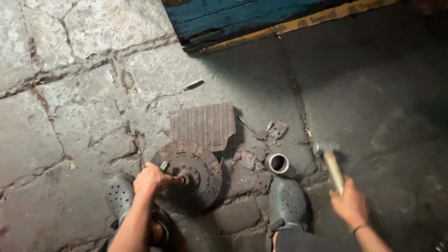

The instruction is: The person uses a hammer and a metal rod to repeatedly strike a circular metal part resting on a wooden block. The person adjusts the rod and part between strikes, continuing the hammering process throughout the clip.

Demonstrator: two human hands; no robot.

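My left hand [151,178] is closed around a small metal punch [165,166], set against the hub of the clutch disc [193,170]. The disc lies flat on the stone floor [56,116], just right of that hand, between my 2 clogs. It looks heavy and rigid; I judge the outer rim the safest grip, since the friction faces seem brittle. Beyond the disc rests a ribbed plate [204,123]. A short metal sleeve [277,163] stands between both hands. My right hand [349,203] grips the wooden-handled hammer [330,161], raised.
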